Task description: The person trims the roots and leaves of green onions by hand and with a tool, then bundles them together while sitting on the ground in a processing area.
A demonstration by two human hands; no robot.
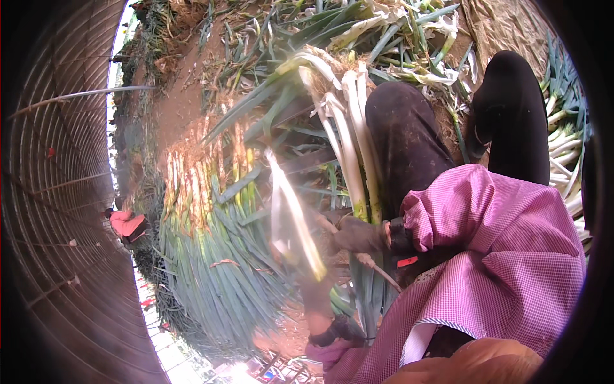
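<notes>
My left hand (pixel 315 296), in a dark dirty glove, closes around the green part of a green onion (pixel 297 221). Its white shaft slants up and to the left, blurred, with a thin pale skin (pixel 279 221) hanging beside it. Just above and to the right, my right hand (pixel 359 235) is gloved too, its fingers curled; what they grip is hidden. Several peeled green onions (pixel 348 137) lean along my knee and pass behind the right hand. A thin brown pointed piece (pixel 378 271) sticks out below it.
A large heap of unpeeled green onions (pixel 217 256) lies to the left, roots (pixel 198 160) upward. Stripped leaves (pixel 384 38) litter the ground ahead. More white-stalked green onions (pixel 566 153) lie at the right edge. A person in an orange-red top (pixel 125 223) is far left, under a ribbed tunnel roof (pixel 57 192).
</notes>
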